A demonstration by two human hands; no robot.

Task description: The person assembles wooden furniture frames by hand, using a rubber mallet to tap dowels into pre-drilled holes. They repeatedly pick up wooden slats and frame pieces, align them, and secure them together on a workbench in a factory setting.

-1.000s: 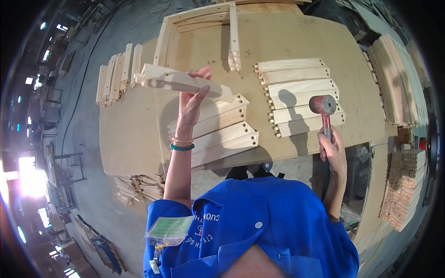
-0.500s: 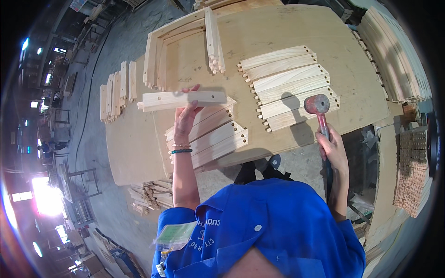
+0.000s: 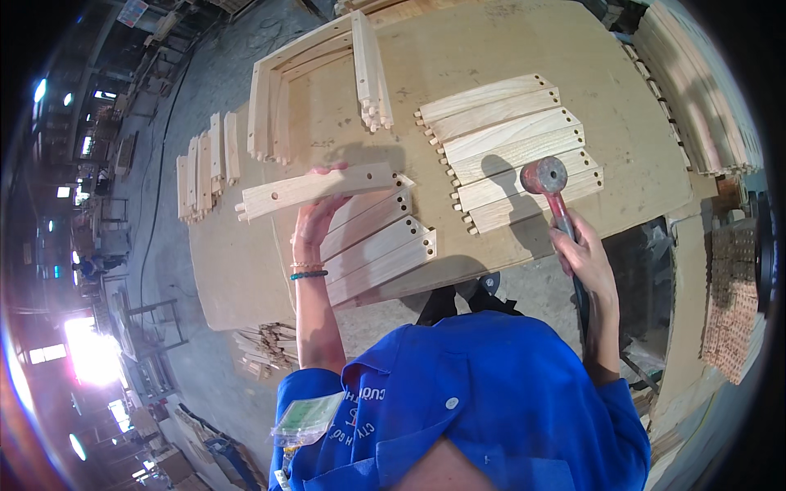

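Gripped from beneath by my left hand point(image 3: 318, 219) is a pale wooden rail point(image 3: 315, 190) with two drilled holes and dowels at its left end. It is held above the table, over a stack of similar doweled pieces point(image 3: 381, 255). My right hand point(image 3: 583, 252) is wrapped round the handle of a mallet point(image 3: 544, 175) with a worn red head. The mallet is raised near the right end of another row of doweled wooden slats point(image 3: 512, 151), its shadow falling across them. Neither the mallet nor the rail touches the other.
U-shaped wooden frames point(image 3: 307, 51) lie at the back of the cardboard-covered table point(image 3: 237, 282). Short doweled pieces point(image 3: 205, 168) stand along its left edge. Long boards point(image 3: 696, 98) are stacked at the far right, with a pile of drilled pieces point(image 3: 731, 299) nearer. More sticks point(image 3: 266, 348) lie below the table.
My left hand has shifted slightly left, and the rail now tilts with its right end farther away. The mallet in my right hand has moved a little left.
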